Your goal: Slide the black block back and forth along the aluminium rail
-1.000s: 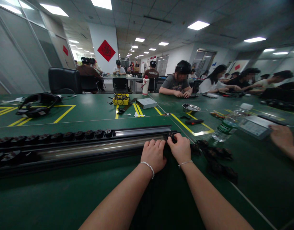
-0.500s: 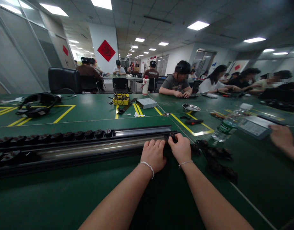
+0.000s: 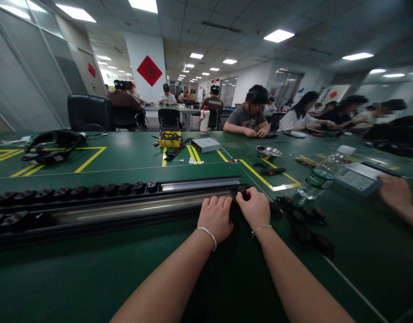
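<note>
A long dark metal rail [image 3: 135, 208] with a shiny channel lies across the table at the left. My left hand [image 3: 216, 220] is closed over its right end, fingers on top and thumb at the near side. Just beyond, my right hand [image 3: 255, 211] pinches a small black round part [image 3: 244, 194] at the rail's open end. Its contact with the channel is partly hidden by my fingers. Similar black round parts [image 3: 110, 190] sit in a row along a second rail [image 3: 199, 184] behind. More loose black parts [image 3: 302, 215] lie in a heap right of my right hand.
A water bottle [image 3: 322, 175] stands tilted-looking at the right, beside a grey box [image 3: 358, 179] and another person's hand [image 3: 397, 193]. Farther back are a metal bowl [image 3: 269, 152], a screwdriver-like tool [image 3: 273, 171], a yellow box with cables [image 3: 170, 139] and a black headset [image 3: 53, 146].
My right hand has shifted very slightly to the right, still pinching the black round part. My left hand stays on the rail. The other person's hand at the right moved a little.
</note>
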Demonstrator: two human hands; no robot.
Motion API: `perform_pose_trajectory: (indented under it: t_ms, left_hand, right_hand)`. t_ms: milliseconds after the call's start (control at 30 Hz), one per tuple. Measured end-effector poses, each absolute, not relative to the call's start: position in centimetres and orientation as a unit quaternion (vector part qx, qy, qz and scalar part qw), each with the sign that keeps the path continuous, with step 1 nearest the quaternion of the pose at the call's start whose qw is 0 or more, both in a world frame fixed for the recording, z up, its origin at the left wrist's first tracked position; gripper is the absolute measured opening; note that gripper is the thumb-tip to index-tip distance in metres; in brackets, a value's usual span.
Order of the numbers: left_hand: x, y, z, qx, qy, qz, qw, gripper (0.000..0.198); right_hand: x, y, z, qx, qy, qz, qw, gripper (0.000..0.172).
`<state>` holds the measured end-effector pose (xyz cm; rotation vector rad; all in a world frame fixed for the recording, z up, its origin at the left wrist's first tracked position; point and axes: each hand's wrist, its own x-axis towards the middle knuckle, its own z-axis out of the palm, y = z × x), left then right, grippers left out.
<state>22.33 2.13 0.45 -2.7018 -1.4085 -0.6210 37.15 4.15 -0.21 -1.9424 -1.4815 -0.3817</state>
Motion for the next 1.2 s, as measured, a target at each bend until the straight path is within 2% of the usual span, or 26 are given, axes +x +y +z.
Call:
perform_pose_trajectory:
  t_ms: [267,1200]
  left_hand:
    - [22.31,2.0,0.69,-0.87,-0.455,-0.191,0.008,0.054]
    - [22.32,1.95,0.7,-0.87,-0.461,-0.175,0.011,0.054]
  right_hand:
    - [37.29,4.43,-0.49,-0.738,-0.549,-0.112,0.375,0.019]
    - [37.6,4.53,-0.64,-0.74,-0.534,-0.102,0.395,0.015]
